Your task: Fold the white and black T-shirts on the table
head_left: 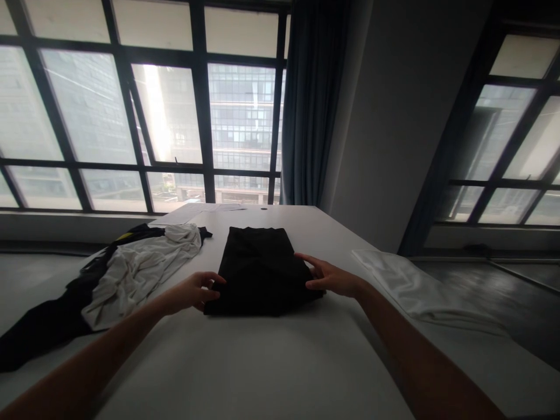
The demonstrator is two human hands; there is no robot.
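My left hand point(192, 291) rests at the near left corner of the folded black garment point(258, 271), fingers curled against its edge — whether I actually pinch the cloth there I cannot tell. My right hand point(330, 277) lies spread and loose on the garment's right edge, fingers flat, gripping nothing. The garment sits in a neat rectangle in the middle of the white table point(262, 361). To my left lies a crumpled white shirt point(140, 268) over dark clothing point(39, 324) — well apart from the folded piece. A white cloth point(415, 289) hangs over the table's right edge.
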